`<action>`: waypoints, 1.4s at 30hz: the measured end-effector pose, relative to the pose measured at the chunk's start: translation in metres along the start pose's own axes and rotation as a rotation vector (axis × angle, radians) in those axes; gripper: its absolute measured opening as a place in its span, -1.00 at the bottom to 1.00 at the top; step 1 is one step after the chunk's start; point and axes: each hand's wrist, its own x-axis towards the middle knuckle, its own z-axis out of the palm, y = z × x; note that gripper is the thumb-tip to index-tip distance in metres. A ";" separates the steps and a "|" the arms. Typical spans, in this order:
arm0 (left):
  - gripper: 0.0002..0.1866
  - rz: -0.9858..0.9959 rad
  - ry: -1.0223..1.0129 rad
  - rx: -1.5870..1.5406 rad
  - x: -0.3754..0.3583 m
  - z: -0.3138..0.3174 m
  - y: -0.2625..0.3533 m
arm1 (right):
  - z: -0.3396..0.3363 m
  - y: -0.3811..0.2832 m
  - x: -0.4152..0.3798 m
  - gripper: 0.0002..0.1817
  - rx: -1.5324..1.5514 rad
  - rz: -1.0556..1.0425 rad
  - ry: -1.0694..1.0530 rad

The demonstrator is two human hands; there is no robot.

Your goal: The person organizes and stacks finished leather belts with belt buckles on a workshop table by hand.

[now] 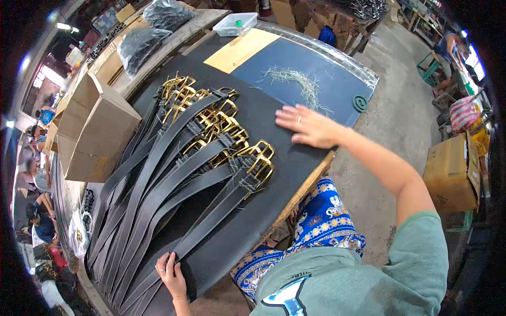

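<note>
My right hand (311, 126) is stretched out with spread fingers over the dark table surface, slightly blurred and wearing a ring. A pile of loose pale thread ends (300, 81) lies just beyond its fingers on a blue sheet (269, 58). Near the front left, my left hand (171, 275) has its fingers extended against the nearest black belt (211, 221); I see no clear grip. Many black leather belts (153, 152) lie heaped lengthwise, their gold buckles (258, 158) bunched toward the middle of the table. Thread tails stick out near the buckles.
An open cardboard box (95, 131) stands left of the belts. A clear plastic tub (235, 24) sits at the far edge, and a green coil (360, 104) at the right edge. Black plastic bags (141, 50) lie behind. Another carton (452, 171) stands right; people work farther off.
</note>
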 end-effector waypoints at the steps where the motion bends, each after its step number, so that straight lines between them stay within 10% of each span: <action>1: -0.61 0.017 0.012 0.001 -0.001 0.001 -0.001 | -0.003 0.015 0.008 -0.33 -0.047 0.009 0.004; 8: -0.55 0.058 0.061 -0.023 0.000 0.000 0.000 | -0.013 0.095 0.067 -0.31 -0.348 0.311 0.467; 15: -0.56 0.044 0.052 0.004 0.000 0.002 0.003 | -0.027 -0.076 0.049 0.15 0.584 -0.145 0.016; 22: -0.56 0.053 0.044 -0.025 0.003 -0.003 0.007 | 0.009 -0.107 0.040 -0.32 0.562 0.007 0.296; 42: -0.45 0.056 -0.102 -0.027 -0.003 -0.038 0.044 | -0.017 -0.104 -0.004 -0.39 0.418 -0.023 0.198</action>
